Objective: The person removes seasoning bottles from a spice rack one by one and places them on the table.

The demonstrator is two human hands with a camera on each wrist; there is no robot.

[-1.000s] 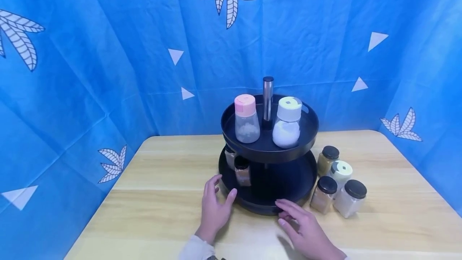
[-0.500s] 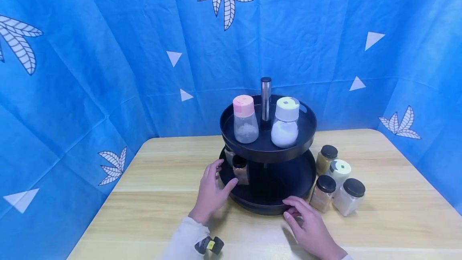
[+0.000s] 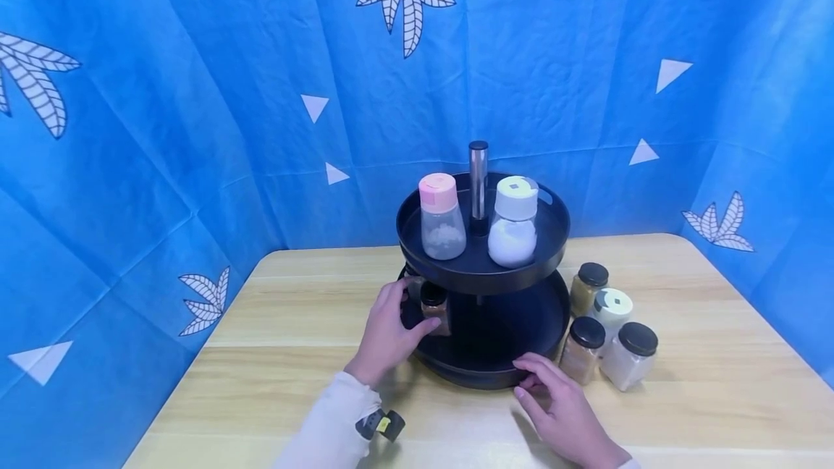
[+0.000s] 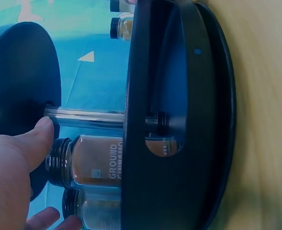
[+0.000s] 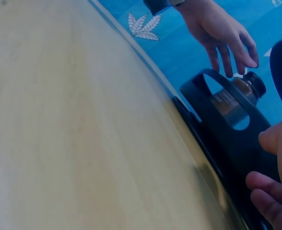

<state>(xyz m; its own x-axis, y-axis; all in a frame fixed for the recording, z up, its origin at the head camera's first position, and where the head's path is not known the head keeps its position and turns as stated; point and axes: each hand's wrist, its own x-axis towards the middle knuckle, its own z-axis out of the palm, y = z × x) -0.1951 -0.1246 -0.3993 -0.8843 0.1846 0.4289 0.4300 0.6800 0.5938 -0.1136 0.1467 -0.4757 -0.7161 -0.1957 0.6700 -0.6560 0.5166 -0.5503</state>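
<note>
A black two-tier turntable rack stands on the table. Toward the left of its lower tray, a black-lidded jar labelled ground cinnamon stands upright, with a second black-lidded jar beside it. My left hand reaches over the tray's left rim with its fingers spread around these jars, the thumb in front and close to the cinnamon jar. The fingers partly hide the second jar in the head view. My right hand rests at the front right rim of the lower tray, its fingers loosely bent and nothing gripped.
On the upper tray are a pink-capped bottle and a white-capped bottle, with a metal post between them. Right of the rack stand several black-lidded jars and a white-capped container. A blue curtain surrounds the table.
My left hand has moved forward over the lower tray's rim to the jars, its fingers spreading around them. My right hand has slid slightly right along the front rim.
</note>
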